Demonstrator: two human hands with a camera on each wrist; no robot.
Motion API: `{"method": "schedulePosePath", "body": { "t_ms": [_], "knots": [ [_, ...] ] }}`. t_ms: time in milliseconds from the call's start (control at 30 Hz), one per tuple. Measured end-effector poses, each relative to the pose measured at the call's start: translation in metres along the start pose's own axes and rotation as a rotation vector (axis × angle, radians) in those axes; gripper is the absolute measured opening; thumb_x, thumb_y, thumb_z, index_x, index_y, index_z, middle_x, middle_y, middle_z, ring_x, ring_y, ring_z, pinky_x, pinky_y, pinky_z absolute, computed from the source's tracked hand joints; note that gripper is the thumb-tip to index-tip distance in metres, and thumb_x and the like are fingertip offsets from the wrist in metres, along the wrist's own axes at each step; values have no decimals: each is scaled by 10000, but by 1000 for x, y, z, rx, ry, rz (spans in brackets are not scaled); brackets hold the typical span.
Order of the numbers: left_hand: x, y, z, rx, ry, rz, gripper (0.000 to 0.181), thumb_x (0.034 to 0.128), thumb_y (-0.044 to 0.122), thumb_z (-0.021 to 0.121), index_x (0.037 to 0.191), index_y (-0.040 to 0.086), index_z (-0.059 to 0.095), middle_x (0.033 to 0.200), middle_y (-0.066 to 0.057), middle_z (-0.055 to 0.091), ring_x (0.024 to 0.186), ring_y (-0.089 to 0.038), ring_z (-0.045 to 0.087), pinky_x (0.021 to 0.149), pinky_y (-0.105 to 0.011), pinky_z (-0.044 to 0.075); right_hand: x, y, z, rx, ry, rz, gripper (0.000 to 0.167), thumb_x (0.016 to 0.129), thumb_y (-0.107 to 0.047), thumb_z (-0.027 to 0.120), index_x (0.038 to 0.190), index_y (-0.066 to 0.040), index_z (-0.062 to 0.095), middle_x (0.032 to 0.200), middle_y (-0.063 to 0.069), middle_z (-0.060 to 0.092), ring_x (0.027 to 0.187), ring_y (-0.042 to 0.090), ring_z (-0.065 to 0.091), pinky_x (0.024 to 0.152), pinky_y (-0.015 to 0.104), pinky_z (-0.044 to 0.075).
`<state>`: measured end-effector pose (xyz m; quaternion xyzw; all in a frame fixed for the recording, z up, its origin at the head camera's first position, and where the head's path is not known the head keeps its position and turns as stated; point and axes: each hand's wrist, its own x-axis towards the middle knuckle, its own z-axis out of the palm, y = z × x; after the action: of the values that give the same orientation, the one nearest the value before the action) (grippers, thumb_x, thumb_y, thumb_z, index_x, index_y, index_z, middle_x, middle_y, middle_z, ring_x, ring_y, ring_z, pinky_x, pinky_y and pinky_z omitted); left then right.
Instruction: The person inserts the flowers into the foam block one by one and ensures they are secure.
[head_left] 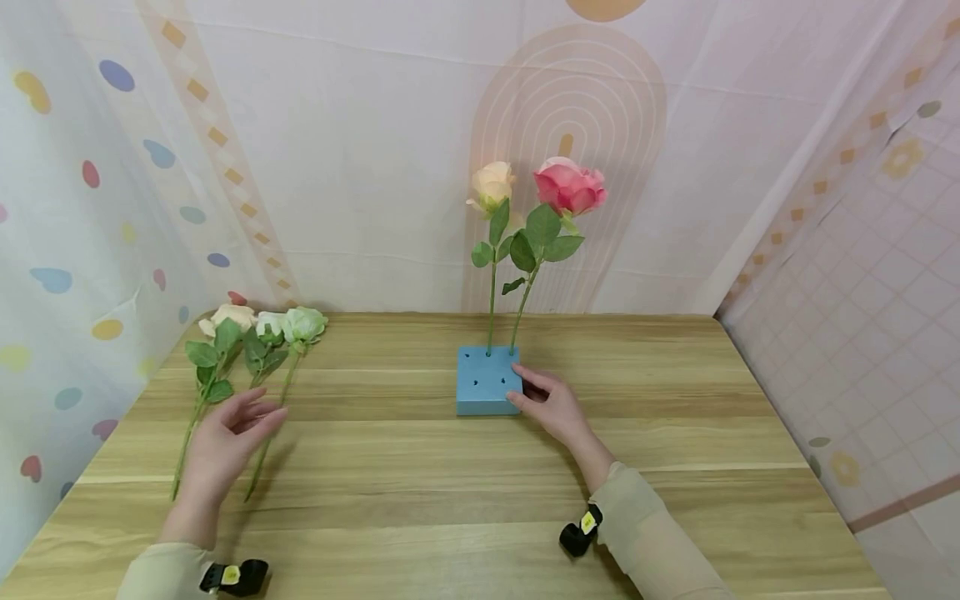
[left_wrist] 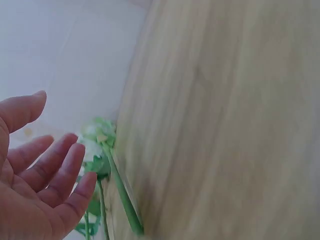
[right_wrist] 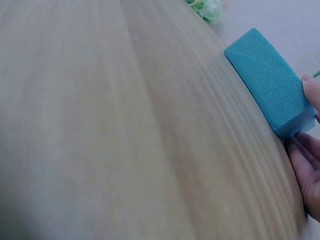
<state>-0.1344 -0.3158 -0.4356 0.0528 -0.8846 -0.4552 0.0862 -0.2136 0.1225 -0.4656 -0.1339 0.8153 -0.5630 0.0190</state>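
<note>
A blue block (head_left: 489, 368) with small holes in its top holds two upright stems, one with a cream rose (head_left: 492, 183), the other with a pink rose (head_left: 570, 185). My right hand (head_left: 555, 408) grips the block's right edge between thumb and fingers; the right wrist view shows that hand (right_wrist: 311, 165) at a corner of the block (right_wrist: 270, 80). Over the stems lying at the left, my left hand (head_left: 225, 442) hovers with relaxed, parted fingers and an empty palm. Nearest it lies a pale green rose (head_left: 303, 325); in the left wrist view the hand (left_wrist: 45, 190) is beside the green stem (left_wrist: 122, 192).
A peach rose (head_left: 234, 317) and a white rose (head_left: 270, 323) lie left of the green one on the wooden table (head_left: 375, 467). A patterned curtain (head_left: 375, 167) hangs behind the table's back edge. Black straps with cameras sit on both wrists.
</note>
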Motion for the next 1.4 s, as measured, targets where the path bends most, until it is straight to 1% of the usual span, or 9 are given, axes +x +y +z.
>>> {"method": "schedulePosePath", "body": {
  "t_ms": [33, 100, 167, 267, 333, 567, 767, 1033, 1400],
  "knots": [
    [0, -2, -1, 16, -3, -11, 720, 954, 343, 679, 1480, -48, 382, 1276, -240, 608, 877, 174, 491, 691, -57, 437, 3, 7, 1, 1, 4, -4, 499, 931, -118, 709, 1396, -31, 551, 1343, 230, 533, 1218, 366, 524, 983, 481, 478],
    [-1, -6, -3, 37, -18, -19, 790, 952, 350, 680, 1515, -53, 300, 1333, -317, 534, 943, 69, 559, 688, -48, 424, 7, 19, 3, 8, 13, -9, 503, 926, -136, 719, 1397, -59, 560, 1352, 215, 533, 1223, 356, 523, 984, 482, 476],
    [-1, -11, -4, 63, -42, -22, 844, 948, 353, 686, 1529, -64, 238, 1342, -343, 509, 1023, -127, 623, 675, -56, 427, 7, 22, 3, 10, 16, -13, 503, 922, -152, 727, 1395, -84, 571, 1354, 193, 539, 1221, 338, 528, 982, 470, 480],
    [0, -18, -4, 111, -74, -4, 845, 945, 341, 694, 1509, -99, 246, 1318, -367, 510, 1104, -435, 583, 664, -79, 438, 7, 23, 2, 5, 16, -22, 497, 926, -184, 725, 1395, -107, 578, 1355, 169, 548, 1217, 315, 536, 972, 438, 492],
    [1, -22, -4, 141, -86, 4, 835, 941, 345, 698, 1492, -115, 273, 1300, -368, 523, 1108, -480, 572, 657, -98, 447, 7, 23, 2, 2, 18, -25, 496, 925, -204, 728, 1393, -125, 584, 1351, 155, 555, 1213, 301, 542, 964, 416, 499],
    [3, -32, -4, 188, -107, 11, 791, 906, 343, 743, 1434, -127, 387, 1239, -344, 580, 1017, -409, 624, 655, -148, 474, 6, 22, 2, -1, 21, -15, 507, 909, -232, 747, 1384, -140, 596, 1365, 142, 557, 1237, 299, 534, 970, 402, 498],
    [2, -35, -5, 212, -132, 1, 776, 878, 361, 770, 1435, -69, 443, 1207, -296, 615, 956, -245, 628, 668, -164, 483, 6, 21, 2, 8, 17, -3, 504, 911, -217, 744, 1386, -143, 594, 1386, 148, 544, 1260, 300, 520, 991, 429, 481],
    [0, -34, -7, 193, -161, -39, 799, 854, 398, 786, 1465, 9, 450, 1240, -250, 615, 867, 28, 544, 680, -183, 495, 7, 22, 2, 7, 18, -1, 499, 918, -221, 737, 1388, -140, 592, 1343, 142, 562, 1216, 290, 545, 969, 398, 497],
    [1, -39, -8, 226, -145, -13, 763, 818, 358, 826, 1409, -13, 516, 1082, -155, 673, 808, -14, 555, 663, -197, 474, 8, 19, 4, 2, 12, -2, 499, 935, -106, 702, 1402, -32, 543, 1329, 246, 532, 1213, 382, 524, 991, 504, 465]
  ]
}}
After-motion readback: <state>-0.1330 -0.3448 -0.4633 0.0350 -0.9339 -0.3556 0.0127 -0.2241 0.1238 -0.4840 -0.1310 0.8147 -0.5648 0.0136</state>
